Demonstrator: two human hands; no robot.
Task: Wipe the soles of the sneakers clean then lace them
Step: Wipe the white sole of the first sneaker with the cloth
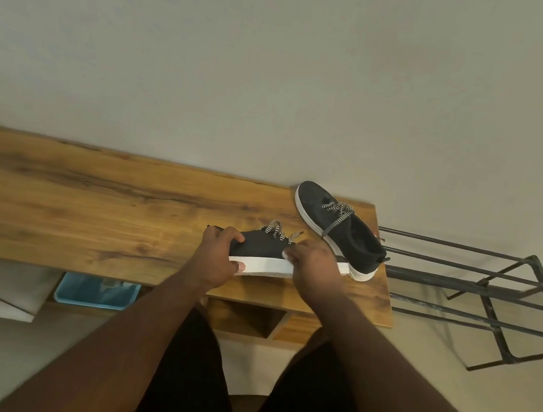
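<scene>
Both my hands are on the near sneaker (pixel 264 250), black upper, white sole, tipped on its side on the wooden table (pixel 91 202) so the white sole edge faces me. My left hand (pixel 218 261) grips the toe end: fingers curled over the top of the upper, thumb pressed against the white sole edge. My right hand (pixel 314 266) is at the heel end, fingers curled down over the shoe; can't tell if it holds a cloth, though something small and white shows at the fingertips. Its black-and-white speckled lace (pixel 277 232) sits loose above the upper, one end sticking out toward the right. Second sneaker (pixel 339 228) lies sole-down on the far right corner of the table, toe pointing at the wall, heel near the table's right edge, just beside the one I hold; whether they touch, can't tell. Its lace (pixel 336 214) is loose too, draped across the tongue and opening. Off the right end of the table stands a black metal rack (pixel 480 288). Under the tabletop on the left sits a blue tray (pixel 96 291), next to it an open wooden compartment (pixel 245 318). Pale wall (pixel 281 68) behind.
</scene>
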